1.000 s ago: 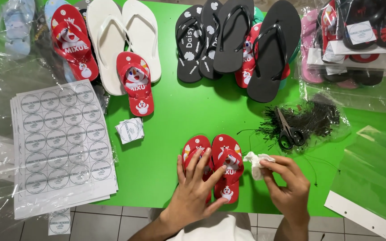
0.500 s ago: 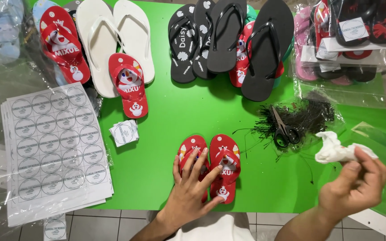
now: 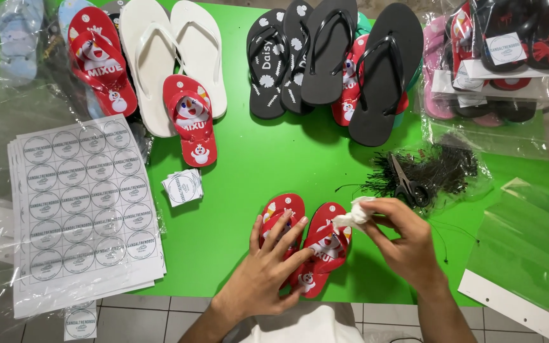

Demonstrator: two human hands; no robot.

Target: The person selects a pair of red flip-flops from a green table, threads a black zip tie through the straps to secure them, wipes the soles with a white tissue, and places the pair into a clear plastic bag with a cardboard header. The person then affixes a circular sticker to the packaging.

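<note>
The green counter fills my view. Along its far edge lie adult flip-flops: a white pair and several black ones. At my left sits a stack of round-sticker sheets; at my right, a clear plastic bag. Near the front edge lies the small red pair of flip-flops, side by side. My left hand rests flat on them, fingers spread. My right hand pinches a crumpled white wad just above the right sandal's toe end. Beyond it, scissors lie on a heap of black ties.
</note>
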